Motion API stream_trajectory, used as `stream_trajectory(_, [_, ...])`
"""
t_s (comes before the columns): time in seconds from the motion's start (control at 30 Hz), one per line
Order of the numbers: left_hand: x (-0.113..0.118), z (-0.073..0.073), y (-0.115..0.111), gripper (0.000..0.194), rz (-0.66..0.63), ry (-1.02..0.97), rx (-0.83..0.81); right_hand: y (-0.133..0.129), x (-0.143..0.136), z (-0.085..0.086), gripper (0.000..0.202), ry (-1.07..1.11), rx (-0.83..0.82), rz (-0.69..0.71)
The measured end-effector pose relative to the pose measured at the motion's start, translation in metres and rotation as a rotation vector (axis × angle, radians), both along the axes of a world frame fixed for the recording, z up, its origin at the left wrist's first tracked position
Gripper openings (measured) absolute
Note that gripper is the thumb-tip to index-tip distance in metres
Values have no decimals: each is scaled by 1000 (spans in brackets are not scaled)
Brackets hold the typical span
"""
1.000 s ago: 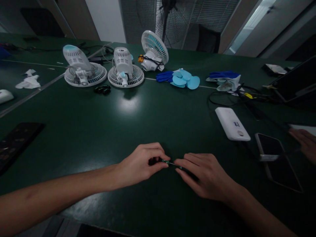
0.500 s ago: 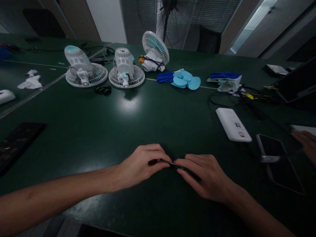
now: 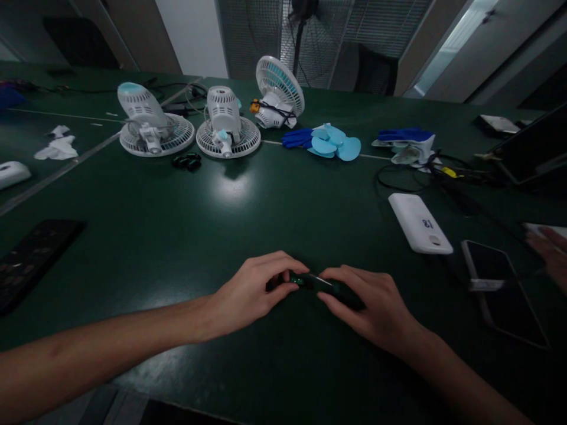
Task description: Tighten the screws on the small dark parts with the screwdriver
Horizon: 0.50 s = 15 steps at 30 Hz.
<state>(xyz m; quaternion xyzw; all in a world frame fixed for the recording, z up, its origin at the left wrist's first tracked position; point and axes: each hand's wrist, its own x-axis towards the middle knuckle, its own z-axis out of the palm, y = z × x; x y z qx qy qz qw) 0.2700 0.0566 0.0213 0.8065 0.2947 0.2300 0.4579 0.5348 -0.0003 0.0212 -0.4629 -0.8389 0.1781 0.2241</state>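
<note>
My left hand (image 3: 261,286) pinches the left end of a slim, dark, elongated object (image 3: 328,285) between thumb and fingers. A dark green glint shows at its fingertips. My right hand (image 3: 372,301) is closed around the wider right end of the same object. Its exact kind cannot be made out in the dim light, and the fingers cover part of it. Both hands are low over the dark green table (image 3: 199,236), close to its near edge.
White desk fans (image 3: 228,121) and a blue fan blade (image 3: 335,143) stand at the back. Blue-white gloves (image 3: 405,144), a white power bank (image 3: 420,224) and phones (image 3: 509,295) lie rightward, near another person's hand (image 3: 549,254). A black tray (image 3: 38,254) sits left.
The dark object has turned so that its broader side shows. My left fingertips have shifted slightly left, showing more of its middle. My right hand still holds its end.
</note>
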Motion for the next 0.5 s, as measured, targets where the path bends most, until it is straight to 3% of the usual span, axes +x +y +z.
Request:
stream_trajectory(0.17, [0, 0, 1, 30, 13, -30, -8, 0, -9, -2, 34, -32, 15, -32])
stream_trajectory(0.33, [0, -1, 1, 28, 17, -41, 9, 2, -15, -5, 18, -26, 17, -61])
stream_trajectory(0.5, [-1, -1, 1, 30, 12, -24, 16, 1, -12, -4, 17, 4, -31, -53])
